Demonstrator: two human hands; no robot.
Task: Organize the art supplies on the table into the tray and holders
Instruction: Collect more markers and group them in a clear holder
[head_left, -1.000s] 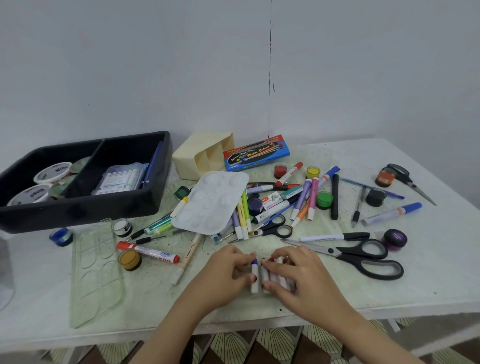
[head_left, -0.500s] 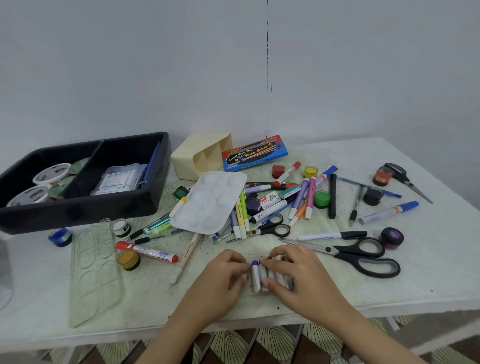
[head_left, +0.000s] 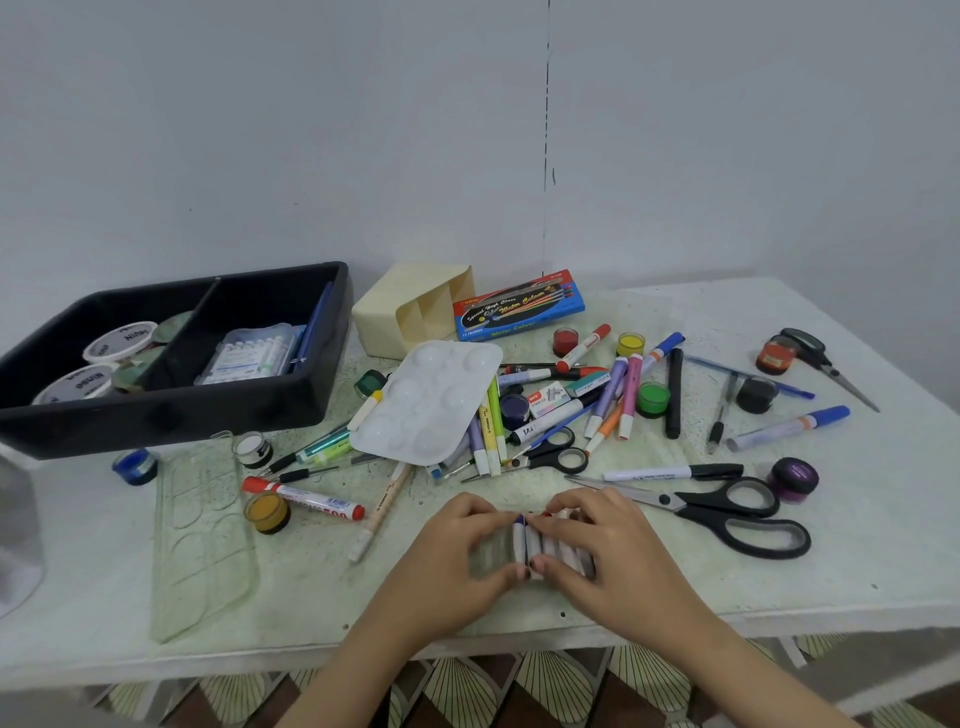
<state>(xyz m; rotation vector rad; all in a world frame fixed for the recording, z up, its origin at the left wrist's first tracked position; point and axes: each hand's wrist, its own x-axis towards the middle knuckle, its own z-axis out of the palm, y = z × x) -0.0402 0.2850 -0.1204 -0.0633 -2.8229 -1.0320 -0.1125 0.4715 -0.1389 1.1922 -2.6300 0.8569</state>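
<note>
Pale grey wall stands behind a white table (head_left: 883, 530) speckled with green, its top strewn with art supplies. Near the front edge, at the middle, both hands meet on a pack of paint tubes (head_left: 556, 548): small white tubes with coloured caps, lying side by side in clear plastic on the tabletop. The left hand (head_left: 457, 556) pinches the pack's left end between curled fingers and thumb. The right hand (head_left: 618, 561) grips the right part, fingers curled over the caps and the thumb against the near ends.

At the back left corner sits a black tray (head_left: 171, 415) with two compartments. The left one holds white round tubs (head_left: 119, 340); the right one holds a clear case of tubes (head_left: 254, 353) and a blue pen (head_left: 317, 322) leaning along its right wall. Just beside the tray's right end a cream holder (head_left: 410, 306) lies on its side, and a watercolour box (head_left: 519, 306) touches it on the right.

A white paint palette (head_left: 431, 400) lies in the middle over a heap of markers. Small black scissors (head_left: 556, 457) lie near its right edge, large black scissors (head_left: 727, 509) just right of the hands. Left of the hands lie a red-capped marker (head_left: 306, 499), an ochre paint pot (head_left: 267, 512) and a clear stencil ruler (head_left: 202, 540) reaching toward the front edge
</note>
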